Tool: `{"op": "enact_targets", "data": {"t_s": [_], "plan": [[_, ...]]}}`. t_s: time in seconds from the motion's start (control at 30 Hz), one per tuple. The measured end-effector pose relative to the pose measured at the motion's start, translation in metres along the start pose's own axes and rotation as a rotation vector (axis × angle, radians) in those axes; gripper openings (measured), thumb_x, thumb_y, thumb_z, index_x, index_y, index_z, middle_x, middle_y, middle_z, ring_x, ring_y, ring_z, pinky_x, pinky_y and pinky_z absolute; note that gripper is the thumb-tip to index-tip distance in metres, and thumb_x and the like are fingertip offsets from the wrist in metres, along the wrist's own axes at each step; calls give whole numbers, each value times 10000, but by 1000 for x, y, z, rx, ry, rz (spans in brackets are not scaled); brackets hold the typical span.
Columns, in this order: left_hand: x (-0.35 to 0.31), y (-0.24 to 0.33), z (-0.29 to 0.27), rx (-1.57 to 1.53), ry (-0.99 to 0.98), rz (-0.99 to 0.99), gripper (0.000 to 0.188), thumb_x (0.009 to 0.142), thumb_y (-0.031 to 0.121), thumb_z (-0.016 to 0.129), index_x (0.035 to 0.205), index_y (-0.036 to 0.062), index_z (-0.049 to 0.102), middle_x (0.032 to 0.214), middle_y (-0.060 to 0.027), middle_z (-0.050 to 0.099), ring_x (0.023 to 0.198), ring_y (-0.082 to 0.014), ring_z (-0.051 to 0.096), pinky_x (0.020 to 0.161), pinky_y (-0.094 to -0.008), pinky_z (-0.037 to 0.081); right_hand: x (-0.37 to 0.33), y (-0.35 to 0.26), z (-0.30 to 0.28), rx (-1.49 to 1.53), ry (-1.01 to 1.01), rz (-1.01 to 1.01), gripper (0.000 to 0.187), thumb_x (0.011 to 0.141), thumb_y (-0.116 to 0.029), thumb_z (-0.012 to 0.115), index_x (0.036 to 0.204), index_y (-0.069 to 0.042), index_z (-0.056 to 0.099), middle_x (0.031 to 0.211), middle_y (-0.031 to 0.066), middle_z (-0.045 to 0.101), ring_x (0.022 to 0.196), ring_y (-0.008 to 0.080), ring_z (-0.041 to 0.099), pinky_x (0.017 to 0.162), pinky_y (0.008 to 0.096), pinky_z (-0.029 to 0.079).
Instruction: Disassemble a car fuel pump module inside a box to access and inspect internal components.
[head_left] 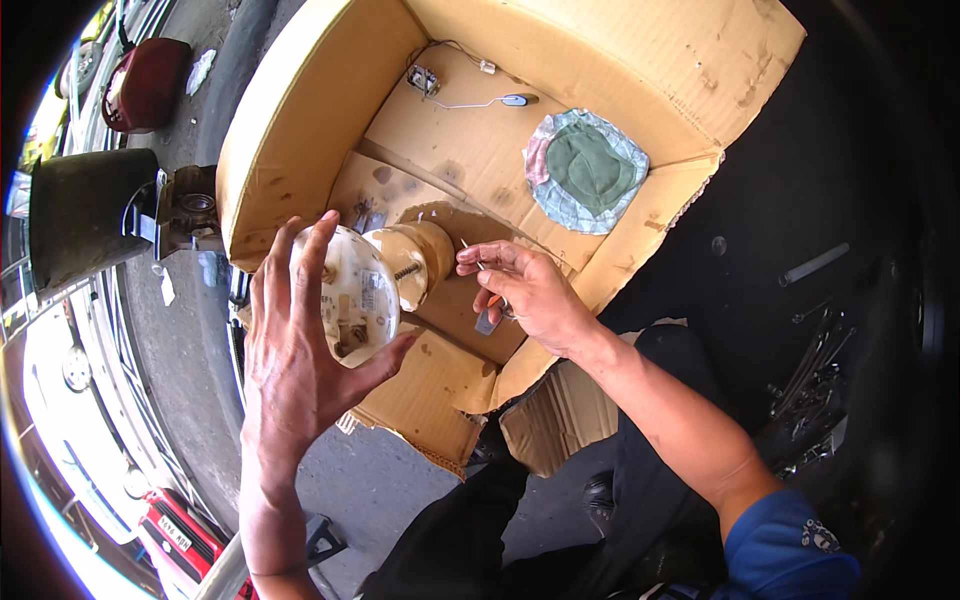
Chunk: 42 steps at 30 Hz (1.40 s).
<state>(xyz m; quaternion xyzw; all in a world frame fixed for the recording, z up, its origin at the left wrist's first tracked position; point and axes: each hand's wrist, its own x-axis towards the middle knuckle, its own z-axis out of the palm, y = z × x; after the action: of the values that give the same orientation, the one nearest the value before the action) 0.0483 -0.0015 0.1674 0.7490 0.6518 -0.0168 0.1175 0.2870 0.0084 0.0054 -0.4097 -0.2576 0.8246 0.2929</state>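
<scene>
My left hand point(300, 350) is closed round the rim of a round, whitish plastic part point(355, 290), which looks like a fuel pump module. A tan cylindrical body with a coil spring point(408, 270) stands beside its disc, toward my right hand. My right hand point(525, 290) pinches a slim tool point(494, 301) with a thin metal tip and an orange part; my fingers partly hide it. The tip points toward the cylindrical body, a short gap away. Both hands are over an open cardboard box point(430, 130). A float on a bent wire arm point(470, 103) lies at its far end.
A folded green and light-blue cloth point(590, 170) lies in the box at the right. Several metal tools point(815, 380) are on the dark ground to the right. A black cylinder point(90, 215) and a dark red container point(147, 85) stand left of the box. My legs are below it.
</scene>
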Motion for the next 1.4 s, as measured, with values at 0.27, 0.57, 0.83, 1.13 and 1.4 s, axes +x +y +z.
{"op": "enact_targets", "data": {"t_s": [0.27, 0.57, 0.83, 1.13, 1.4], "plan": [[4, -55, -20, -154, -87, 60, 1159, 636, 310, 946, 1661, 202, 418, 1660, -222, 431, 1496, -460, 491, 1192, -604, 498, -1, 4, -6, 32, 123, 65, 206, 1111, -125, 617, 1278, -16, 669, 939, 88, 731, 523, 53, 546, 419, 218, 369], [-2, -120, -13, -346, -103, 15, 1171, 651, 529, 897, 1656, 140, 439, 1687, -216, 420, 1534, -440, 460, 1213, -667, 438, -3, 1, -3, 43, 125, 134, 170, 1113, -158, 623, 1218, -38, 679, 795, 35, 666, 515, 38, 531, 417, 223, 365], [-8, -79, -8, -200, -43, 130, 1113, 630, 301, 950, 1627, 168, 472, 1657, -211, 436, 1495, -454, 483, 1183, -592, 509, -6, -7, 4, -187, 164, 52, 267, 1106, -174, 649, 1314, -27, 727, 767, 40, 706, 581, 43, 586, 466, 239, 431], [-47, -5, 10, -38, 60, 162, 1207, 629, 317, 1004, 1656, 152, 389, 1647, -296, 407, 1439, -540, 449, 1172, -664, 419, -12, 0, 50, -806, 219, -487, 228, 1082, -172, 621, 1193, -1, 724, 750, 203, 744, 697, 383, 758, 656, 475, 594], [-65, 7, 14, -56, 30, 108, 1190, 666, 320, 1006, 1670, 220, 375, 1641, -307, 391, 1441, -545, 434, 1169, -670, 400, -17, 27, 72, -927, 224, -553, 306, 1059, -152, 651, 1309, 17, 702, 757, 192, 746, 658, 355, 753, 595, 454, 591]]}}
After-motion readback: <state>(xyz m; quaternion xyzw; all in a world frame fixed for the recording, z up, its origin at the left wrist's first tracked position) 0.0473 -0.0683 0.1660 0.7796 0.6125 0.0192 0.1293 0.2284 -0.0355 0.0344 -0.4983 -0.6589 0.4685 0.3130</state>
